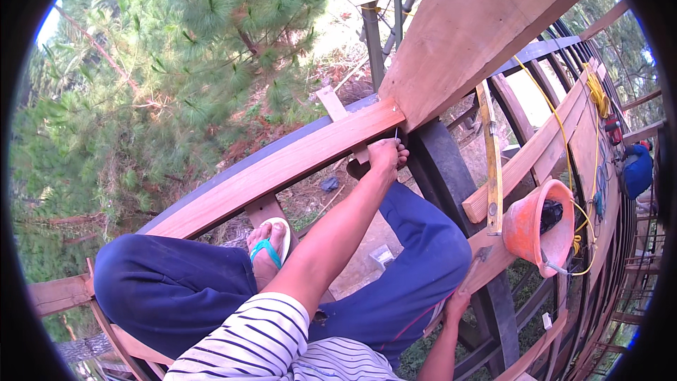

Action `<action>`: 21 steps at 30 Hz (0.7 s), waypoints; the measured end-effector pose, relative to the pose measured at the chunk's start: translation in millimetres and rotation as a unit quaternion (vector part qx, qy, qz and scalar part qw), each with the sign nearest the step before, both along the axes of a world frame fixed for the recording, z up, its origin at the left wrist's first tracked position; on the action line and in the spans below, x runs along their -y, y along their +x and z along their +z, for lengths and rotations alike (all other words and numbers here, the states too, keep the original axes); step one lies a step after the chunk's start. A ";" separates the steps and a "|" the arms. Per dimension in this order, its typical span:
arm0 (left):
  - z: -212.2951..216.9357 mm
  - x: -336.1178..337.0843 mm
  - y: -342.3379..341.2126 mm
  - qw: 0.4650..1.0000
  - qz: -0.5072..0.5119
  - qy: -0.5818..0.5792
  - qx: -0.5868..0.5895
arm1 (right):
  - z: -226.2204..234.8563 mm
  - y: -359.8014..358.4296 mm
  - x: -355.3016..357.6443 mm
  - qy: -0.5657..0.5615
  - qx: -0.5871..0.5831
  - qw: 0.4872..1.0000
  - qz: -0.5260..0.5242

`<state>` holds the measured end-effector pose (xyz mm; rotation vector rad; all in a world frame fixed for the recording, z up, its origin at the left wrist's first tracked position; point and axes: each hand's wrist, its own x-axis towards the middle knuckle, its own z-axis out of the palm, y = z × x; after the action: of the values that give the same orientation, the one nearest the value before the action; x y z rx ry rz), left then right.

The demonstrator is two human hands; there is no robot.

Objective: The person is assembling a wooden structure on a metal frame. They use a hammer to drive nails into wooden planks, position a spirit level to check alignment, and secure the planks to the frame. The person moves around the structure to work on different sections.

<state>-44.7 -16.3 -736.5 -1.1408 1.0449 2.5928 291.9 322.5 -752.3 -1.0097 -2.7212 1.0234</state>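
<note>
My left hand (386,156) is closed in a pinch on a thin, pale, pointed stick (397,132); its exact kind is too small to tell. The tip is close to the corner where a long reddish wooden board (282,168) meets a wide upright timber (486,25). A short wooden piece (333,104) crosses under the long board near that end. Lower right, beside my bent knee, my right hand (456,305) grips the edge of a wooden plank (486,257); some of its fingers are hidden.
An orange bucket (525,222) with a black bag inside hangs on the right. Near it stands a yellow level-like bar (490,162). Yellow cord (598,95) and a blue bag (637,171) lie farther right. Open gaps between dark curved beams (451,169) show the ground below.
</note>
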 end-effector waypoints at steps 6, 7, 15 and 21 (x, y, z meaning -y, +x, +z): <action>-9.7 8.9 -12.3 1.000 0.022 0.006 0.003 | -3.8 -3.2 -1.2 -0.111 -0.027 0.993 -0.010; -12.6 12.6 -19.6 0.999 0.027 0.028 0.008 | -9.4 -0.4 -11.2 -0.134 -0.035 0.990 0.004; -33.2 -2.9 -26.0 0.947 0.192 0.256 -0.024 | 83.8 -17.9 16.5 -0.041 -0.137 0.989 0.026; -25.6 10.4 -20.2 0.937 0.168 0.302 -0.045 | 199.0 -126.7 45.9 0.120 -0.165 0.937 0.283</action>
<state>-64.9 -26.7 -762.1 -1.1052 0.0129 2.9160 165.2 276.6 -553.3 0.0035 -2.7908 0.7838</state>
